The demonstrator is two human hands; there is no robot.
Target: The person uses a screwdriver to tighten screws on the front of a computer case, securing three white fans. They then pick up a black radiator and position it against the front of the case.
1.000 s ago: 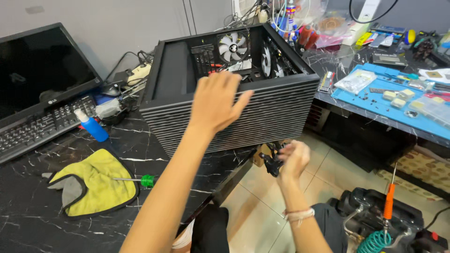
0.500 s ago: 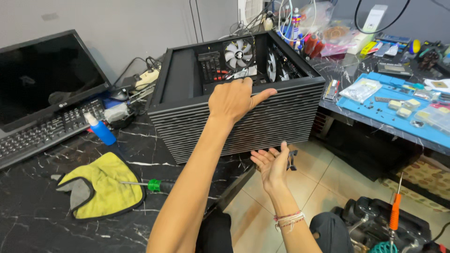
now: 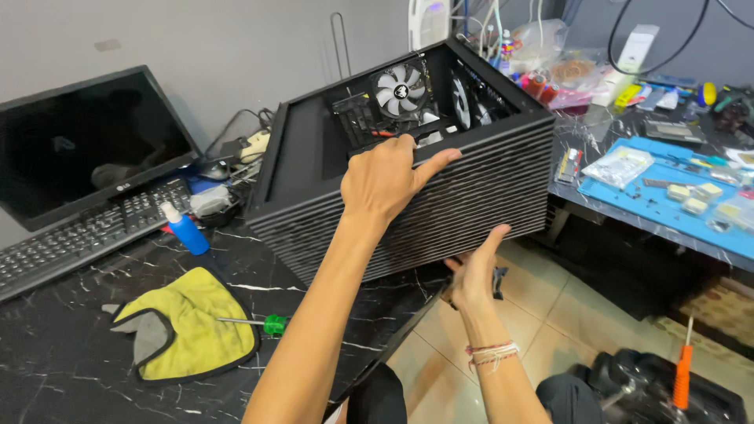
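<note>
A black computer case (image 3: 463,196) with a slatted panel lies on its side at the edge of the dark marble table (image 3: 71,369). Its open side faces up and shows white fans (image 3: 399,90). My left hand (image 3: 385,180) grips the upper edge of the slatted panel, fingers curled over into the opening. My right hand (image 3: 475,271) is at the case's lower edge where it overhangs the table, thumb up against the panel and fingers tucked underneath. A small black part (image 3: 499,283) shows just behind that hand.
A yellow cloth (image 3: 188,322) and a green-handled screwdriver (image 3: 263,323) lie left of my arm. A blue bottle (image 3: 184,229), keyboard (image 3: 78,239) and monitor (image 3: 86,141) stand further left. To the right is a cluttered bench with a blue mat (image 3: 667,204). An orange-handled screwdriver (image 3: 683,373) rests below.
My right hand rose from below the table edge, opened, and came up against the case's lower edge. My left hand stayed on the upper edge.
</note>
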